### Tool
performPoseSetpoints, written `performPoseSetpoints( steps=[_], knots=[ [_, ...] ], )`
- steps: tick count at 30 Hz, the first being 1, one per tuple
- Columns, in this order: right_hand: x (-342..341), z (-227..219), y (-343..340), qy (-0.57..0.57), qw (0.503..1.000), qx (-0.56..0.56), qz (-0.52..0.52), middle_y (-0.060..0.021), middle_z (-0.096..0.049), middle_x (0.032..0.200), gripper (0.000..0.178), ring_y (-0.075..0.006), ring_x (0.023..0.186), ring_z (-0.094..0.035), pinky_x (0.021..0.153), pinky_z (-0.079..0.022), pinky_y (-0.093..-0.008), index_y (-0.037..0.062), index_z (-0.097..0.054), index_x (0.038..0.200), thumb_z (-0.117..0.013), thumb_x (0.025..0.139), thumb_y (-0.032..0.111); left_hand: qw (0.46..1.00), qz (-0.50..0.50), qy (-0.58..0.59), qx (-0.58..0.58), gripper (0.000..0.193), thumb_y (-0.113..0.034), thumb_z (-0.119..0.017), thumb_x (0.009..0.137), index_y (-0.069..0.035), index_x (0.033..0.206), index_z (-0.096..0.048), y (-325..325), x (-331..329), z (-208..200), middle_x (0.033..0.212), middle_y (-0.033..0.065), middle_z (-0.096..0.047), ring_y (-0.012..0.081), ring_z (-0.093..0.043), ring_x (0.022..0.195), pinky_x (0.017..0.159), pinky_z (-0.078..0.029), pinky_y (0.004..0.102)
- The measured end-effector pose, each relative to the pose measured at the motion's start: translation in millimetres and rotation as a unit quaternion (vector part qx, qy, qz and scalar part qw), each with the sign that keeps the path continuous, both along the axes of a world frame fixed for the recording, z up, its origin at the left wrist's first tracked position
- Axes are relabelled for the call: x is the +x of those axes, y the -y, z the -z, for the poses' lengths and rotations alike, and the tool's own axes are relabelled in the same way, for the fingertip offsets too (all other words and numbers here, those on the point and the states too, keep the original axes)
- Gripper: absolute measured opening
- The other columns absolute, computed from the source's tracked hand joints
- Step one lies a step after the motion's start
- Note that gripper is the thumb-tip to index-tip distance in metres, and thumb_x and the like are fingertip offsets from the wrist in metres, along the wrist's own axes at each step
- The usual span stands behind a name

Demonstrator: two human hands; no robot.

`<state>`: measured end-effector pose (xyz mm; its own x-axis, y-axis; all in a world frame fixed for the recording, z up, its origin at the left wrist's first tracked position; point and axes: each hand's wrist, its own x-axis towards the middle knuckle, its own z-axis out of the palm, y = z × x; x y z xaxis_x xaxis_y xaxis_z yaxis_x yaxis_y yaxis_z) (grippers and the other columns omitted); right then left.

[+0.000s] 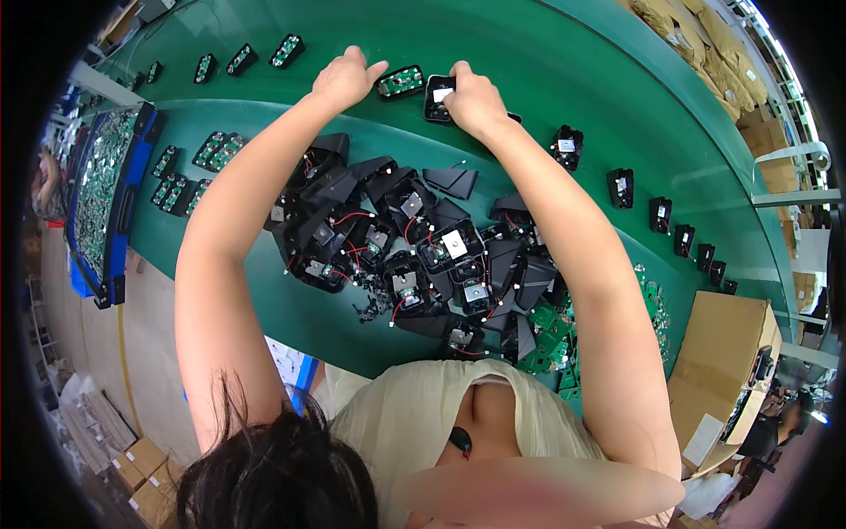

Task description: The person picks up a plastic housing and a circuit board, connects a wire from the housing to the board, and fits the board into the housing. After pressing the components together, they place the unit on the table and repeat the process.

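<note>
Both my arms reach to the far side of the green bench. My left hand (345,81) is empty, thumb apart from the bent fingers, just left of a black housing with a green circuit board (402,82). My right hand (478,101) grips a black plastic housing (438,99) with a pale square part inside. Part of another black piece (514,116) shows beside that hand. Nearer me lies a heap of black housings (410,207), many with red wires and metal parts showing.
More housings with boards (286,51) and with pale parts (620,188) line the far strip. Loose green boards (551,339) lie by my right arm. At left stands a blue-edged tray of boards (110,176); at right, a cardboard box (718,361).
</note>
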<state>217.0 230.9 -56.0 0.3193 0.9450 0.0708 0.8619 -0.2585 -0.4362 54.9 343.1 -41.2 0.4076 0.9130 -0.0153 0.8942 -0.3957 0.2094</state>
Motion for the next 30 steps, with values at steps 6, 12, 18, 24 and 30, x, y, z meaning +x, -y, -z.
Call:
performPoseSetpoints(
  steps=[6,12,18,24,30],
  knots=[
    [-10.7,-22.7,29.9,-0.138,0.958,0.181,-0.175,-0.0181,-0.060,0.083,0.031,-0.0350,0.080,-0.059,0.068,-0.046,-0.0419,0.0063,-0.046,0.107,-0.050,0.076,0.005,0.919,0.207,0.269,-0.203,0.060,-0.044,-0.059,0.079,-0.005,0.121,-0.044,43.6,4.1,-27.4,0.108,0.0141,-0.056,0.0177,-0.058,0.083,0.063,-0.048,0.0292],
    [-41.6,-84.1,131.0,0.218,0.931,0.204,-0.212,-0.0089,-0.056,0.067,0.042,-0.0225,0.066,-0.060,0.059,-0.049,-0.0331,0.0045,-0.045,0.113,-0.052,0.071,0.008,0.877,0.226,0.312,-0.288,0.018,-0.013,-0.054,0.084,0.001,0.096,-0.055,131.7,-18.5,-77.1,0.077,0.0052,-0.058,0.0092,-0.054,0.066,0.056,-0.045,0.0228],
    [-67.9,-85.8,233.6,0.208,0.928,0.211,-0.226,-0.0030,-0.050,0.077,0.050,-0.0137,0.067,-0.052,0.056,-0.043,-0.0247,0.0011,-0.047,0.117,-0.054,0.069,0.011,0.869,0.243,0.379,-0.208,0.018,-0.006,-0.054,0.084,0.001,0.101,-0.055,203.9,-42.1,-76.6,0.091,0.0035,-0.057,0.0075,-0.051,0.083,0.073,-0.041,0.0199],
    [2.9,-58.1,303.3,0.186,0.964,0.189,-0.018,-0.0062,-0.060,0.081,0.019,-0.0227,0.074,-0.059,0.060,-0.049,-0.0328,0.0078,-0.060,0.092,-0.060,0.074,0.009,0.716,0.085,0.503,-0.476,0.037,0.003,-0.050,0.079,0.003,0.116,-0.047,260.6,-79.7,-60.8,0.104,0.0086,-0.055,0.0151,-0.054,0.091,0.085,-0.042,0.0258],
    [127.3,-9.8,350.2,0.174,0.941,-0.038,0.287,-0.0119,-0.058,0.098,0.032,-0.0296,0.093,-0.057,0.076,-0.048,-0.0391,0.0046,-0.058,0.097,-0.062,0.077,0.029,0.630,0.053,0.544,-0.551,0.022,-0.002,-0.046,0.083,0.003,0.104,-0.048,302.3,-78.3,-46.3,0.093,0.0136,-0.059,0.0229,-0.061,0.080,0.068,-0.051,0.0322]
  ],
)
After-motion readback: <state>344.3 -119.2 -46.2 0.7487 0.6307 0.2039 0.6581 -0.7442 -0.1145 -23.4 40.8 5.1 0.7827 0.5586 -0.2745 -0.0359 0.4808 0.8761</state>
